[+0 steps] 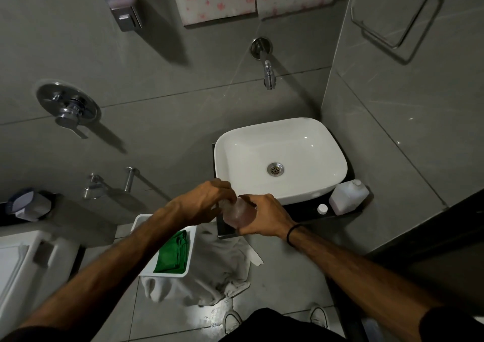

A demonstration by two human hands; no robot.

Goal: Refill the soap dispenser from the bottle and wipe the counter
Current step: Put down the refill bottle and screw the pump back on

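Both hands grip one clear soap dispenser (pixel 238 212) just in front of the white basin (pixel 280 158): right hand (pixel 264 217) wrapped round its body, left hand (pixel 207 201) closed over its top; white refill bottle (pixel 348 197) stands right of the basin.

Both arms reach forward, left hand (pixel 207 200) and right hand (pixel 267 214) curled, fingertips nearly meeting.
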